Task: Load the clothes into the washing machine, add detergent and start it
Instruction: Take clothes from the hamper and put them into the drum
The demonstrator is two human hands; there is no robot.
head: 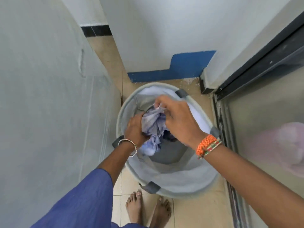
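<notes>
Clothes, a crumpled pale blue and white bundle, sit gathered over the open top of a round grey hamper on the tiled floor. The left hand is curled tight around the bundle's left side. The right hand pinches a fold at its top between fingertips. A darker garment lies lower inside the hamper.

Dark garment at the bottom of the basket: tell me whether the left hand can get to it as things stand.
Probably not yet. The left hand is shut on the pale blue cloth, as is the right hand, and that bundle hangs over the dark garment inside the basket.
</notes>
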